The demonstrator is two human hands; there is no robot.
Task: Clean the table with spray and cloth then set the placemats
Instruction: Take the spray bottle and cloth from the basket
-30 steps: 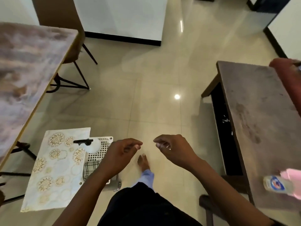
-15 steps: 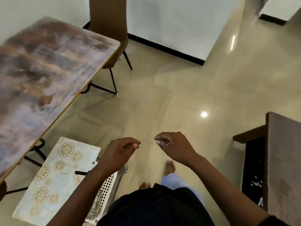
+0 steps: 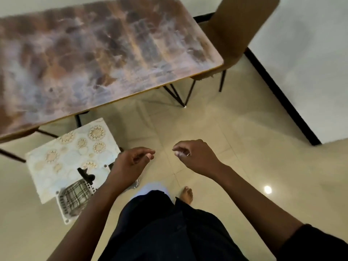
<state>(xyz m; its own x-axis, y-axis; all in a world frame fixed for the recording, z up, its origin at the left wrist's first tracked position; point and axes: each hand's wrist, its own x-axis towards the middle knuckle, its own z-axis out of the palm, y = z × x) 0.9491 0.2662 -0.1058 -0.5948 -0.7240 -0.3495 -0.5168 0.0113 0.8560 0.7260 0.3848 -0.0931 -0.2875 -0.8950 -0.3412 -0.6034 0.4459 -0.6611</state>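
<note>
Closest to the camera is the person's dark clothing, with one bare foot (image 3: 187,194) on the tiled floor (image 3: 235,129) just past it. Both arms reach forward over the floor. The left hand (image 3: 131,162) has its fingers loosely curled with nothing in them, and the right hand (image 3: 195,157) looks the same, fingers bent in toward the thumb, no object in the grip as far as I can see. Down on the floor to the left sits a white perforated plastic basket (image 3: 66,211), partly hidden by the left forearm. Inside it there's a dark-checked cloth (image 3: 77,193), and a black spray trigger (image 3: 85,173) pokes up out of it; the bottle body itself is hidden. Lying across the top of the basket is the placemat (image 3: 73,155), pale with gold floral medallions, tilted toward the table. Further back is the table (image 3: 94,53) with its mottled brown and grey top, bare, and a brown chair (image 3: 235,34) tucked at its far right corner by the white wall (image 3: 310,53).
</note>
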